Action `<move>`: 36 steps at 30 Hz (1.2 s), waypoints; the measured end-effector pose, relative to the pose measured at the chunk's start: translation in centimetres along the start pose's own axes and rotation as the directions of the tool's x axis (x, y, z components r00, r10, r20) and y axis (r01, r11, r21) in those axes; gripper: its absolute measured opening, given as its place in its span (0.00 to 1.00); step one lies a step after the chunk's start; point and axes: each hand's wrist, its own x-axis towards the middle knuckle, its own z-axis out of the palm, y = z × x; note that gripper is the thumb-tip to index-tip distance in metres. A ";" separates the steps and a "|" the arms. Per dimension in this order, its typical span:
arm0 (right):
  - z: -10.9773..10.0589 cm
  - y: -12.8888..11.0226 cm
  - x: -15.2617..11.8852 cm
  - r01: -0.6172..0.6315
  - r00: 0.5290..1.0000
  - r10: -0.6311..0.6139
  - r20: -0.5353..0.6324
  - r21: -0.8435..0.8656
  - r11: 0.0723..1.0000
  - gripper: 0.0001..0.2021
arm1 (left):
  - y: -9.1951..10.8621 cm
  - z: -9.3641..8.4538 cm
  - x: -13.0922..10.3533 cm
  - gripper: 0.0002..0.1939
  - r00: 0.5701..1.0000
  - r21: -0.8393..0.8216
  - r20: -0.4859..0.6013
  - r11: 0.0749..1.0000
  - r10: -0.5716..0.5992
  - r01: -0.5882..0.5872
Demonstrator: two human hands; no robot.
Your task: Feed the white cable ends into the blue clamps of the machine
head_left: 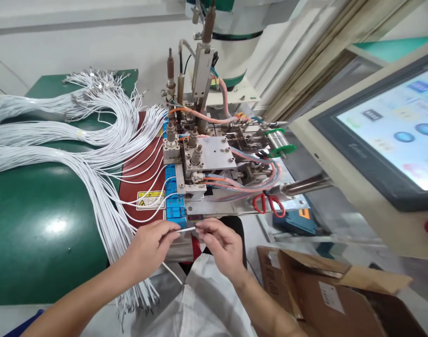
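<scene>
A short stretch of white cable (187,230) spans the gap between my two hands, just in front of the machine's near edge. My left hand (152,243) pinches it between thumb and fingers. At its other end my right hand (222,243) is closed on it; the tip is hidden by the fingers. Just beyond my hands is a row of blue clamps (175,206), some with white cables running into them. Long bundles of white cables (94,187) lie to the left, their near ends hanging over the table's front edge.
The green table (41,224) is at left. A metal machine (214,154) with hoses stands ahead, with a solder-like wire spool (279,142) and red-handled scissors (269,204). A screen (392,126) juts in at right, above an open cardboard box (326,299).
</scene>
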 end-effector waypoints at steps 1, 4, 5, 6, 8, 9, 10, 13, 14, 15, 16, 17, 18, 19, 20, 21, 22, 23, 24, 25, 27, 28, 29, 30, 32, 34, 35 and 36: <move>0.1 -0.4 0.3 0.000 1.000 0.001 0.007 -0.061 0.998 0.05 | 0.2 0.4 0.1 0.10 1.000 -0.024 -0.015 1.000 0.017 -0.017; 0.2 -1.4 1.3 -0.026 0.998 0.036 0.053 -0.187 0.982 0.05 | 1.2 1.5 0.4 0.12 0.997 -0.099 -0.072 0.995 0.010 -0.017; 0.2 -1.5 1.6 -0.049 0.995 0.064 0.071 -0.192 0.980 0.06 | 1.5 1.8 0.6 0.12 0.995 -0.123 -0.094 0.992 -0.015 0.004; 0.1 -1.6 1.9 -0.082 0.991 0.099 0.091 -0.180 0.980 0.06 | 1.9 2.0 0.7 0.11 0.992 -0.148 -0.113 0.988 -0.048 0.031; -0.1 -1.6 2.4 -0.156 0.974 0.173 0.144 -0.122 0.980 0.07 | 2.4 2.3 1.0 0.09 0.986 -0.190 -0.120 0.977 -0.117 0.093; -0.3 -1.5 2.6 -0.190 0.962 0.202 0.184 -0.085 0.978 0.07 | 2.5 2.4 1.1 0.09 0.983 -0.199 -0.111 0.973 -0.144 0.120; -0.5 -1.4 2.8 -0.216 0.949 0.222 0.224 -0.051 0.975 0.08 | 2.6 2.5 1.2 0.10 0.982 -0.198 -0.103 0.970 -0.161 0.138; -0.9 -1.4 3.2 -0.236 0.931 0.230 0.283 -0.015 0.972 0.09 | 2.2 2.6 1.4 0.06 0.986 -0.158 -0.109 0.982 -0.124 0.106; -0.9 -1.5 3.2 -0.219 0.935 0.221 0.277 -0.040 0.975 0.09 | 2.0 2.5 1.4 0.03 0.989 -0.150 -0.113 0.986 -0.096 0.079; -1.0 -1.6 3.3 -0.186 0.942 0.201 0.269 -0.083 0.979 0.09 | 1.8 2.5 1.5 0.03 0.991 -0.150 -0.116 0.987 -0.071 0.054; -1.0 -1.8 3.3 -0.135 0.950 0.167 0.264 -0.137 0.981 0.08 | 1.6 2.4 1.5 0.03 0.992 -0.157 -0.114 0.987 -0.054 0.036; -1.0 -2.0 3.3 -0.070 0.957 0.121 0.262 -0.196 0.978 0.08 | 1.4 2.3 1.5 0.04 0.993 -0.168 -0.110 0.985 -0.048 0.029; -1.0 -2.2 3.2 0.001 0.962 0.068 0.264 -0.251 0.968 0.07 | 1.2 2.2 1.6 0.05 0.993 -0.181 -0.103 0.983 -0.052 0.033; -0.9 -2.3 3.2 0.062 0.964 0.019 0.264 -0.295 0.953 0.06 | 1.1 2.1 1.6 0.06 0.993 -0.196 -0.095 0.980 -0.063 0.043; -0.7 -2.3 3.1 0.101 0.967 -0.017 0.252 -0.323 0.941 0.06 | 1.1 2.0 1.7 0.06 0.993 -0.217 -0.092 0.975 -0.075 0.054; -0.5 -2.2 3.0 0.111 0.973 -0.034 0.228 -0.333 0.936 0.06 | 1.0 1.9 1.8 0.06 0.991 -0.242 -0.099 0.968 -0.087 0.061; -0.2 -2.1 2.8 0.088 0.983 -0.030 0.181 -0.323 0.942 0.06 | 1.0 1.8 1.8 0.06 0.989 -0.270 -0.108 0.960 -0.101 0.069; 0.2 -1.8 2.6 0.043 0.994 -0.010 0.112 -0.296 0.954 0.06 | 1.0 1.8 1.9 0.07 0.985 -0.303 -0.123 0.950 -0.121 0.079; 0.6 -1.6 2.3 -0.009 0.999 0.018 0.031 -0.256 0.967 0.07 | 1.1 1.8 1.9 0.07 0.980 -0.339 -0.134 0.936 -0.146 0.093; 1.0 -1.3 2.0 -0.057 0.997 0.047 -0.054 -0.215 0.975 0.07 | 1.1 1.8 2.0 0.07 0.974 -0.375 -0.146 0.921 -0.175 0.109; 1.8 -0.9 1.4 -0.103 0.983 0.075 -0.165 -0.167 0.981 0.07 | 1.1 2.1 2.0 0.08 0.960 -0.431 -0.156 0.891 -0.231 0.145; 2.1 -0.8 1.1 -0.101 0.980 0.069 -0.188 -0.167 0.981 0.06 | 1.0 2.2 2.0 0.08 0.955 -0.452 -0.160 0.879 -0.248 0.153; 2.3 -0.7 1.0 -0.091 0.980 0.056 -0.190 -0.179 0.980 0.06 | 0.9 2.4 1.9 0.08 0.952 -0.468 -0.167 0.870 -0.258 0.154; 2.5 -0.8 0.8 -0.074 0.982 0.037 -0.185 -0.197 0.978 0.05 | 0.8 2.6 1.9 0.08 0.950 -0.478 -0.167 0.865 -0.263 0.155; 2.7 -1.0 0.8 -0.045 0.984 0.000 -0.181 -0.242 0.969 0.04 | 0.6 2.9 1.8 0.08 0.947 -0.494 -0.160 0.853 -0.278 0.167; 2.8 -1.3 1.0 -0.037 0.982 -0.017 -0.186 -0.285 0.958 0.04 | 0.4 3.2 1.7 0.08 0.945 -0.504 -0.147 0.844 -0.293 0.184; 2.7 -1.4 1.1 -0.041 0.982 -0.017 -0.186 -0.299 0.953 0.04 | 0.3 3.3 1.7 0.08 0.944 -0.505 -0.145 0.843 -0.296 0.186; 2.7 -1.4 1.3 -0.044 0.983 -0.014 -0.183 -0.309 0.950 0.05 | 0.3 3.3 1.7 0.08 0.945 -0.505 -0.143 0.843 -0.293 0.185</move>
